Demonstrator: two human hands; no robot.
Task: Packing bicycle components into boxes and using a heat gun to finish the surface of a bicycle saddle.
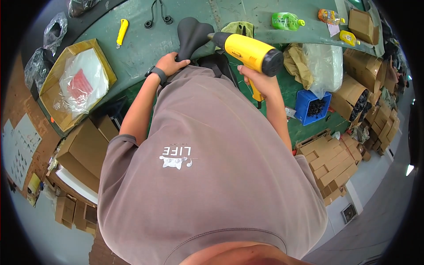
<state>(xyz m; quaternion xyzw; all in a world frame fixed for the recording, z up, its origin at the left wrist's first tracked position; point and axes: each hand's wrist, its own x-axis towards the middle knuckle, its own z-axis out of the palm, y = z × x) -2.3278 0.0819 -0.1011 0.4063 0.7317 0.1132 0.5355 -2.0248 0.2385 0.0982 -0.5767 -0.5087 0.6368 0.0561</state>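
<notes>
A black bicycle saddle (pixel 193 36) lies over the green table near its front edge. My left hand (pixel 170 64) grips its narrow end, the thumb across the top and the other fingers partly hidden. My right hand (pixel 262 84) is wrapped round the handle of a yellow and black heat gun (pixel 245 49). The gun's metal nozzle points left at the saddle's wide part, close to its right edge. Whether the nozzle touches the saddle, I cannot tell. A yellow-green cloth (pixel 238 28) lies just behind the gun.
On the green table (pixel 132 53) lie a yellow utility knife (pixel 123 33) and black bent rods (pixel 152 20). Bottles, including a green one (pixel 286 21), stand right. A yellow-edged box (pixel 106 62) holds plastic-wrapped items at left. A blue bin (pixel 301 115) of black parts sits lower right.
</notes>
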